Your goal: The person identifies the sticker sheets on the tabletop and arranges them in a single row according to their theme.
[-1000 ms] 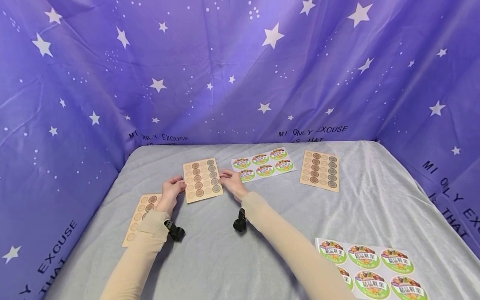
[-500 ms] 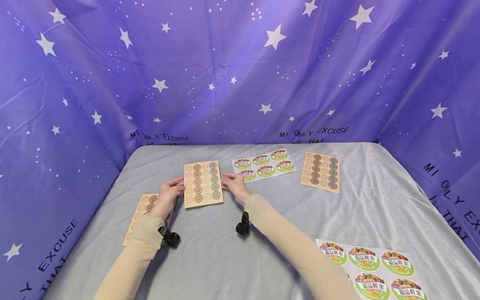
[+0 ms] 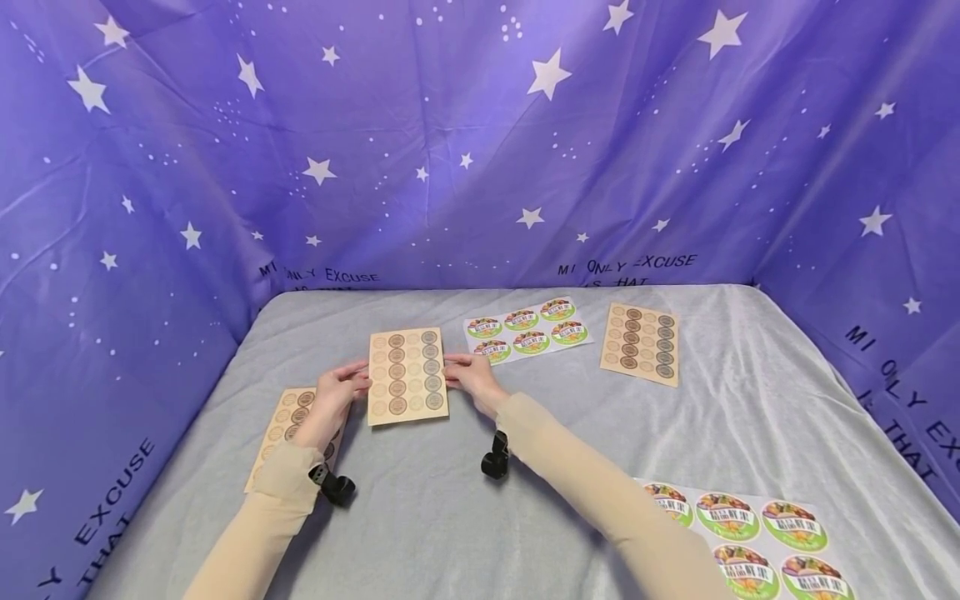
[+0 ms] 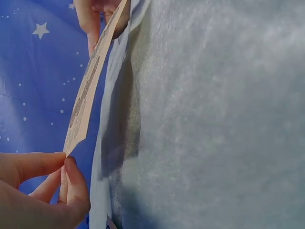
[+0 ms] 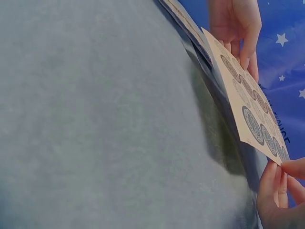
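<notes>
A tan sheet of round stickers (image 3: 407,375), in brown and pale columns, is held off the table between both hands. My left hand (image 3: 328,408) pinches its left edge between thumb and fingers, seen close in the left wrist view, where the sheet (image 4: 90,90) is nearly edge-on. On the opposite edge my right hand (image 3: 476,383) pinches with thumb and fingertips; in the right wrist view the sheet (image 5: 252,105) tilts above its shadow. Partly under my left wrist lies another tan sticker sheet (image 3: 276,425) on the table.
Behind my right hand lies a white sheet of oval fruit stickers (image 3: 531,332). A third tan sheet (image 3: 640,343) rests at the back right, and a second fruit sticker sheet (image 3: 761,542) at the front right, partly behind my sleeve. Grey cloth (image 3: 420,517) covers the table.
The held tan sheet has come a little nearer to me and looks slightly larger and straighter. Both hands have moved with it, keeping their grip on its side edges.
</notes>
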`<action>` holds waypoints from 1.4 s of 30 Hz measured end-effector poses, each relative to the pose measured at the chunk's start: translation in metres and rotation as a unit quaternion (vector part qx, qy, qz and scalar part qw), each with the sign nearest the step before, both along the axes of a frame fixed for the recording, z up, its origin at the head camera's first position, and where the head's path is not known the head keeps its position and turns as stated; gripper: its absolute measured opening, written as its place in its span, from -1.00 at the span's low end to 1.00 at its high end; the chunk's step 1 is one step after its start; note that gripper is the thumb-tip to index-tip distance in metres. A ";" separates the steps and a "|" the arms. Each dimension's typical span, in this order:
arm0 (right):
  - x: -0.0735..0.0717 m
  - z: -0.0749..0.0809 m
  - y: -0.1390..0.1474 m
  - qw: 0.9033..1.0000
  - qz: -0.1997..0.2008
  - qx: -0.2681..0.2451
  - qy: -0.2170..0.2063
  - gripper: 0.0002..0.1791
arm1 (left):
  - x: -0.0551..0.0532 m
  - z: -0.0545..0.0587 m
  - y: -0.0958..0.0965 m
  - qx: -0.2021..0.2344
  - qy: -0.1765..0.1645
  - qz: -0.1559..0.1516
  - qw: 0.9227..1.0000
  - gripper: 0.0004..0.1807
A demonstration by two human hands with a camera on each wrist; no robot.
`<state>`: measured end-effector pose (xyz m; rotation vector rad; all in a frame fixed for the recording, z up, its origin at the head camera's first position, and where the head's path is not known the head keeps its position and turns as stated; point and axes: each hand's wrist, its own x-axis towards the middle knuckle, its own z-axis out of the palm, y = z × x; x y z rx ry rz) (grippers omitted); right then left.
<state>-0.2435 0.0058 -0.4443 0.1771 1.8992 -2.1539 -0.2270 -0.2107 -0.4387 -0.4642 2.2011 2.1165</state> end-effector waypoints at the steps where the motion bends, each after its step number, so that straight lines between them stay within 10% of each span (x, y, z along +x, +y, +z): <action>1: 0.001 0.000 0.000 1.000 0.001 -0.002 0.001 -0.61 | 0.001 0.000 0.000 -0.001 0.001 -0.002 1.000 -0.48; 13: 0.019 0.007 0.004 1.000 -0.005 -0.019 -0.016 -0.61 | 0.014 0.007 -0.001 0.022 -0.002 -0.021 1.000 -0.48; 30: 0.042 0.010 -0.004 0.999 -0.012 -0.023 -0.028 -0.59 | 0.017 -0.034 -0.030 -0.033 -0.002 -0.033 0.999 -0.46; 42: 0.059 0.011 -0.008 0.999 0.008 -0.037 -0.021 -0.58 | 0.029 -0.035 -0.039 -0.056 0.001 -0.049 0.997 -0.50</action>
